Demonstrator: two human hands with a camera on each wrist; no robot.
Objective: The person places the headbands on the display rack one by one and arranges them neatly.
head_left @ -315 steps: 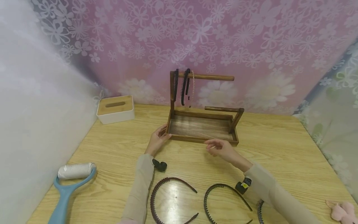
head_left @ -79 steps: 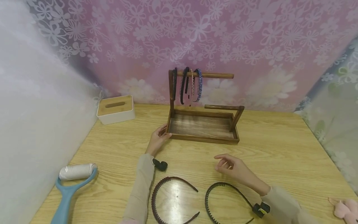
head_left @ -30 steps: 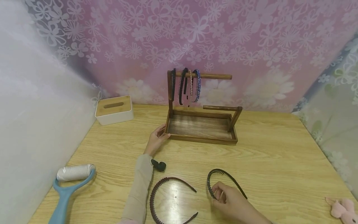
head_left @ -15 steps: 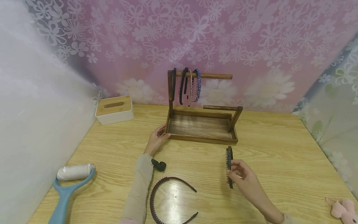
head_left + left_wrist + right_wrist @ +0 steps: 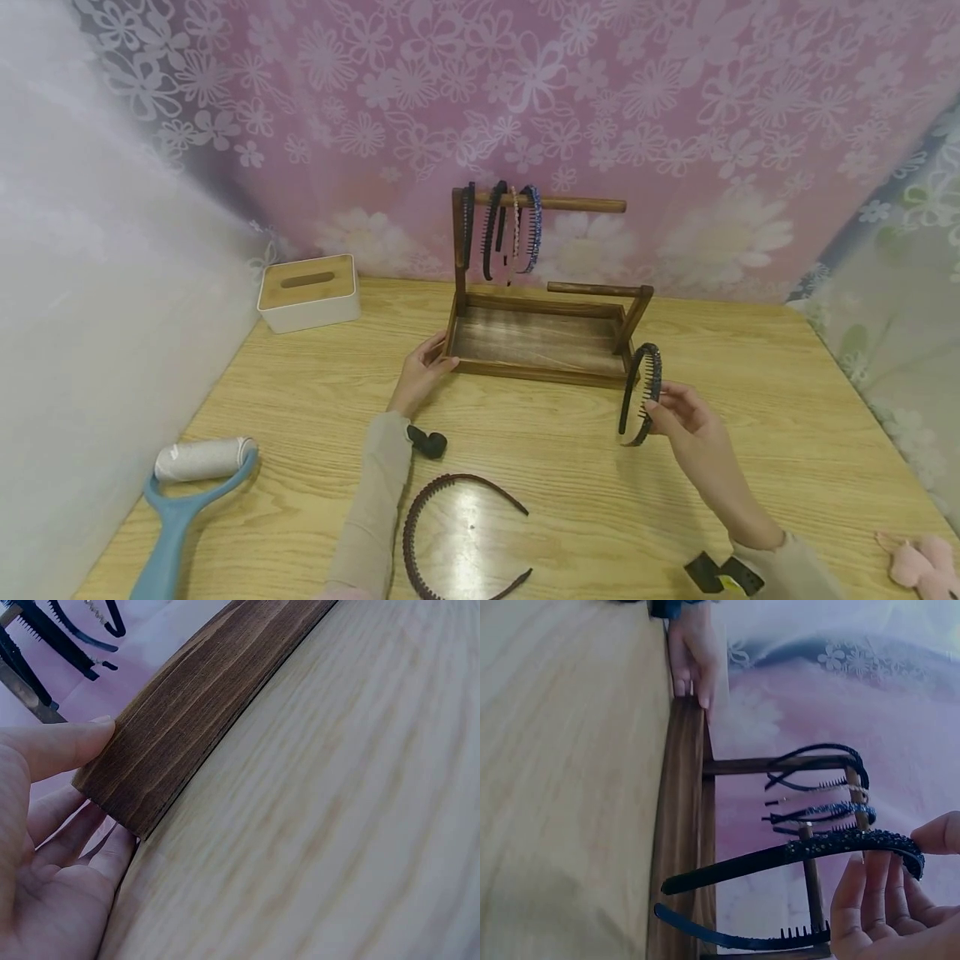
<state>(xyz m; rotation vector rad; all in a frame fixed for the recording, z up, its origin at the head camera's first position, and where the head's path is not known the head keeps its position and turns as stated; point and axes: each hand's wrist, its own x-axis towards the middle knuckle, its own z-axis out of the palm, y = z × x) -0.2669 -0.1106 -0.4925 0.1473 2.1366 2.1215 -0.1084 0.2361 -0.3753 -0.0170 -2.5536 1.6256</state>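
Note:
In the head view my right hand [image 5: 701, 433] pinches a black headband [image 5: 651, 392] with comb teeth between thumb and fingers, raised off the table before the stand's right end. Dark sparkly stones cover its band [image 5: 840, 842] in the right wrist view. My left hand [image 5: 423, 375] grips the front left corner of a brown wooden headband stand [image 5: 540, 374]; in the left wrist view the thumb lies on the corner and the fingers against the end. On the stand's upper bar [image 5: 585, 203] hang several headbands, among them a blue glittery one [image 5: 535, 229] and a thin beaded one [image 5: 515, 225].
A dark red toothed headband [image 5: 408, 533] lies on the table near the front. Left of the stand is a white tissue box [image 5: 311, 312] with a wooden lid. A blue-handled lint roller [image 5: 176, 517] lies front left, a pink plush thing [image 5: 922, 567] front right.
The blue headband came onto the bar. My right hand then picked the black headband up from the table, turned it on edge and carried it toward the stand. My left hand kept its place.

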